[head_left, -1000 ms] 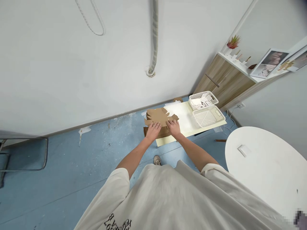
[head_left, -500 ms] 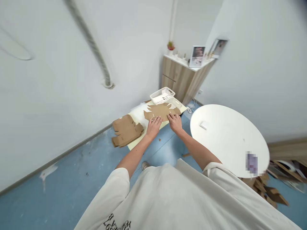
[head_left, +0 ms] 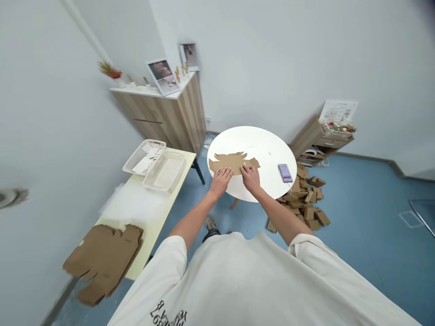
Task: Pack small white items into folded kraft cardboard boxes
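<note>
A flat, die-cut cardboard box blank (head_left: pixel 233 162) is held by its near edge in both hands, over the left part of the round white table (head_left: pixel 261 190). My left hand (head_left: pixel 221 180) grips the near edge left of the middle, fingers on top and a ring on one finger. My right hand (head_left: pixel 250 178) grips the same edge further right, fingers on top. Both thumbs are hidden. Whether the blank touches the tabletop I cannot tell. Near the right rim of that table lies a purple, pixelated object (head_left: pixel 285 173).
On the left, a pale yellow table (head_left: pixel 149 235) bears stacked cardboard blanks (head_left: pixel 105 258) and two white baskets (head_left: pixel 165 171). Behind it stands a wooden cabinet (head_left: pixel 163 115). Folded cardboard boxes (head_left: pixel 307 203) lie heaped on the floor, right of the round table, near a small shelf (head_left: pixel 321 140).
My view and body have turned right. Both hands have carried the cardboard box blank from above the yellow table to over the round white table, keeping their hold.
</note>
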{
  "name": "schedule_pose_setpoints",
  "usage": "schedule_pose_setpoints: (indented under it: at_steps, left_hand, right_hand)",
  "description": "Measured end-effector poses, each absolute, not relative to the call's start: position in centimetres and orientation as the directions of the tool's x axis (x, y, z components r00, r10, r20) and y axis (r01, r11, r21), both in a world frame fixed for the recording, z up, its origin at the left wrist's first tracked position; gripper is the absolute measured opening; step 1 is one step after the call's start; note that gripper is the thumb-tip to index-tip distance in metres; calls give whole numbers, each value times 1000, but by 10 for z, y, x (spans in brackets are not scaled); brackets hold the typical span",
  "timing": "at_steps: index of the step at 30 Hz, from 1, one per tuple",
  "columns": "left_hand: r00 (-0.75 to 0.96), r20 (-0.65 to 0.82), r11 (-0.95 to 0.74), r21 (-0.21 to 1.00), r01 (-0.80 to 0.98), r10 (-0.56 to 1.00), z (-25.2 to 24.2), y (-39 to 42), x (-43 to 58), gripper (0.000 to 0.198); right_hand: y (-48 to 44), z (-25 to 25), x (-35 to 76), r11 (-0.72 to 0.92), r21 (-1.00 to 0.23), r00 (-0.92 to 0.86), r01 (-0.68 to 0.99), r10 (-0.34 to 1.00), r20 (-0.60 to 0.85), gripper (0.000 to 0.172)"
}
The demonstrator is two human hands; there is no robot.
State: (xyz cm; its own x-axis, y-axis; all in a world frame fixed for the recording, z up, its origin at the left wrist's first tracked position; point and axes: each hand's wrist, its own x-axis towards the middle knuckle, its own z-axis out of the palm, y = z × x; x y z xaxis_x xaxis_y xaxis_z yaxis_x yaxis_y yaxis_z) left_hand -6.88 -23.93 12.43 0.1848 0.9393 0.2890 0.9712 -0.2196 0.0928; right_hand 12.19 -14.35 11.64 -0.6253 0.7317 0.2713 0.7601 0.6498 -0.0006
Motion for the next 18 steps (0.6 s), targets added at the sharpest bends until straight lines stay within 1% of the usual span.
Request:
schedule_pose_setpoints:
  at_steps: [4, 7, 13, 18]
  left_hand:
    - [320, 226, -355, 135, 925, 920, 100, -192, -48, 65]
    - [402, 152, -424, 169, 890, 903, 74, -164, -40, 65]
    - [531, -12, -515, 224, 827, 847, 24, -128, -39, 59]
    - [564, -104, -526, 254, 812, 820, -2, -111, -44, 55]
  right_hand:
    - [-127, 103, 157, 534, -16, -527, 845, 838, 143, 52]
    - [-118, 85, 171, 474, -2, -474, 880, 880, 37, 52]
    - [-109, 44, 174, 382, 15, -376, 924, 914, -151, 47]
    - [-99, 26, 169, 359, -16, -351, 933, 902, -252, 39]
